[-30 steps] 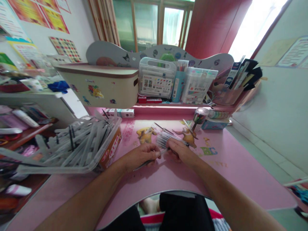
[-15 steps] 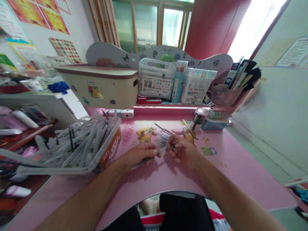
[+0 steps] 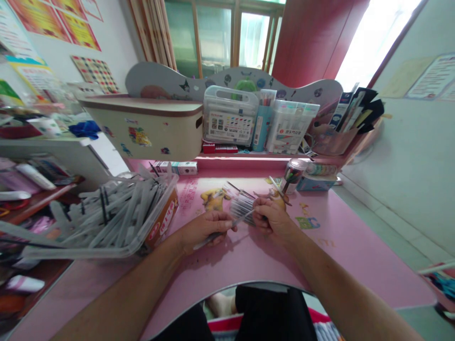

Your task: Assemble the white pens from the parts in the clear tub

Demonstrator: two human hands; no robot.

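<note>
Above the near part of the pink desk [image 3: 220, 270], a slim pale piece [image 3: 244, 217] is held slantwise, apparently so that it is steadied at each end. Its lower length is gripped by the curled left hand [image 3: 216, 227]; its upper end is seemingly pinched in the right hand [image 3: 272, 219], whose thumb and fingers are drawn close together. Just beyond, slim sticks [image 3: 241, 205] are laid side by side, probably to be kept within reach. Farther back, pens are kept upright in a jar [image 3: 294, 175].

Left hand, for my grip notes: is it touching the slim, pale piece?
Touching: the head view shows the left hand gripping the slim, pale piece, which juts out toward the right hand.
</note>
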